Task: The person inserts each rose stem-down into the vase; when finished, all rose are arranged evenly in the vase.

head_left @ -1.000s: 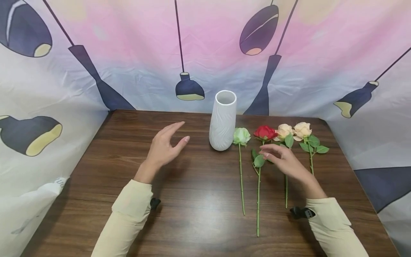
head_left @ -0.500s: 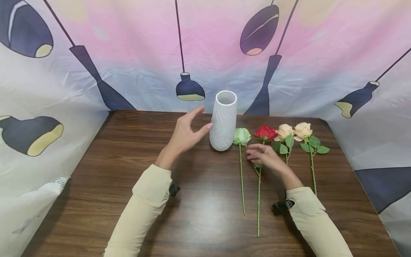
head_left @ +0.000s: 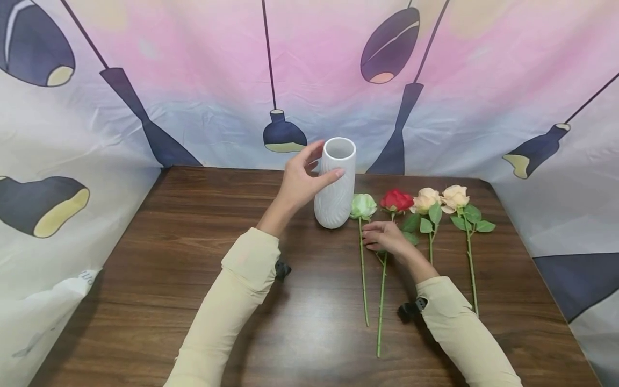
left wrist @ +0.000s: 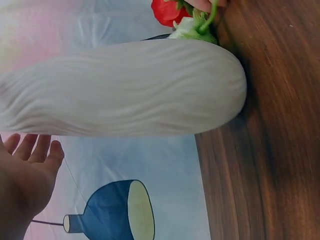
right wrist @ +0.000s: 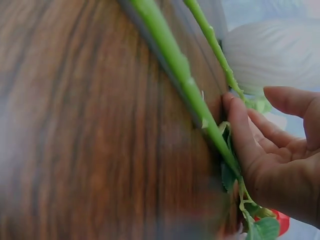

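Note:
A white, wavy-textured vase stands upright near the back of the table. My left hand is around its upper part, thumb across the front and fingers along the left side. In the left wrist view, those fingers reach to the vase's edge. A pale green rose lies just right of the vase. My right hand is low at its stem, fingertips right at it; in the right wrist view the thumb is spread from the index finger. Under this hand passes the stem of a red rose.
Two peach roses with leafy stems lie further right on the dark wooden table. A printed cloth with lamp pictures hangs behind the table and along its sides.
My left hand has moved right and up to the vase. My right hand has moved left from the red rose's leaves to the green rose's stem, and the red rose has shifted slightly left.

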{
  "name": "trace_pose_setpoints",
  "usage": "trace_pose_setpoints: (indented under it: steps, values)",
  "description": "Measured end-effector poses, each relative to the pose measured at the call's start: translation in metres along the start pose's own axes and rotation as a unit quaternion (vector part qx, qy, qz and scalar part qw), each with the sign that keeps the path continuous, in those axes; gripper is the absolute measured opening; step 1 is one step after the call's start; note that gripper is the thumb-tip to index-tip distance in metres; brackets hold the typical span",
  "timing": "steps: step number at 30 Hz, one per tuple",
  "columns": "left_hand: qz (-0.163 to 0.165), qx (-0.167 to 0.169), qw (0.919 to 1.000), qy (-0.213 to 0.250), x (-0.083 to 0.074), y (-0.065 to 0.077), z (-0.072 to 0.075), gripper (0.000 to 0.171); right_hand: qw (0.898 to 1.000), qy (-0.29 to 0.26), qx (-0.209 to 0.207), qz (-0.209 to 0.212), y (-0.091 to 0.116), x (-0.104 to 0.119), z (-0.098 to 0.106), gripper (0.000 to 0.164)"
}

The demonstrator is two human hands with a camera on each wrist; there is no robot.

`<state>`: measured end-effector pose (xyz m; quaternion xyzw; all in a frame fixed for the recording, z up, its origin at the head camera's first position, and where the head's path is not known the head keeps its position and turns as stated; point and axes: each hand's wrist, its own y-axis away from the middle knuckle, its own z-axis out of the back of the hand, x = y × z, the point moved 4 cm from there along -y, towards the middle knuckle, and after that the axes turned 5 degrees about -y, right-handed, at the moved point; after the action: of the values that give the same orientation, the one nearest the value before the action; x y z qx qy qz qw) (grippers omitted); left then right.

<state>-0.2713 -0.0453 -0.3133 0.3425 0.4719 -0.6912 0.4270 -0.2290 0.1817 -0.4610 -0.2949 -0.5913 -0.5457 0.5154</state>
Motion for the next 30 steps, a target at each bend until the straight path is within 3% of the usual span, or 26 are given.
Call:
trace_pose_setpoints:
  steps: [5, 12, 15, 30]
  values:
    - [0.009, 0.008, 0.9994, 0.034, -0.003, -0.007, -0.004, 0.072, 0.999, -0.009, -0.025, -0.024, -0.009, -0.002, -0.007, 0.042]
    - [0.018, -0.002, 0.9987, 0.048, -0.002, -0.013, -0.004, 0.071, 0.995, 0.057, -0.068, -0.047, -0.018, 0.0, -0.01, 0.034]
    - [0.013, -0.005, 0.9987, 0.05, -0.002, -0.015, -0.005, 0.069, 0.994, 0.059, -0.072, -0.049, -0.02, 0.002, -0.01, 0.03]
    - [0.016, -0.006, 0.9992, 0.035, -0.003, -0.018, -0.007, 0.065, 0.999, -0.012, -0.025, -0.039, -0.019, -0.005, -0.003, 0.045]
